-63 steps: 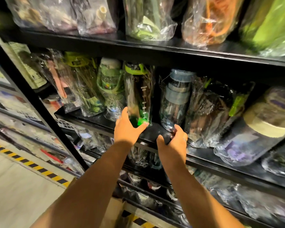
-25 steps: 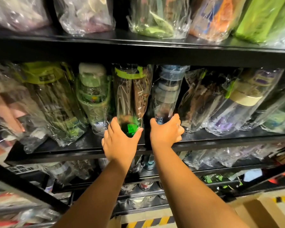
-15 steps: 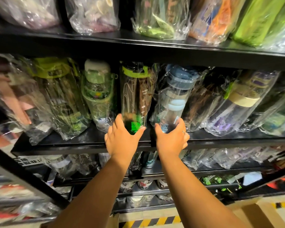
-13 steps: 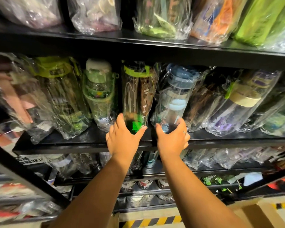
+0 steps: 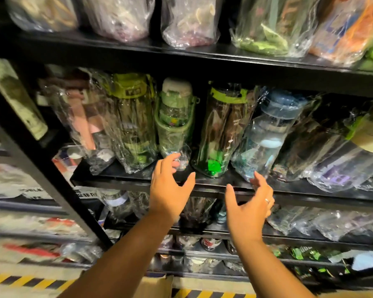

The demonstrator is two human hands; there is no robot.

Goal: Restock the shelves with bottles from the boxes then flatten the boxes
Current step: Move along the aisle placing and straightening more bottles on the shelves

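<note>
Two bottles, green bottle (image 5: 220, 134) and blue bottle (image 5: 265, 138), near left hand (image 5: 170, 190), right hand (image 5: 248, 207)

Black metal shelving (image 5: 202, 59) stands on pale floor (image 5: 13, 294) with hazard tape (image 5: 26, 281).

The single head camera looks forward and slightly down, close to the black shelf (image 5: 136, 179) full of wrapped bottles (image 5: 216, 134).

We are seeing a black shelf (image 5: 121, 180) and a pale blue bottle (image 5: 265, 134). Yellow-and-black stripes (image 5: 30, 281) are marking the floor (image 5: 13, 294).
</note>
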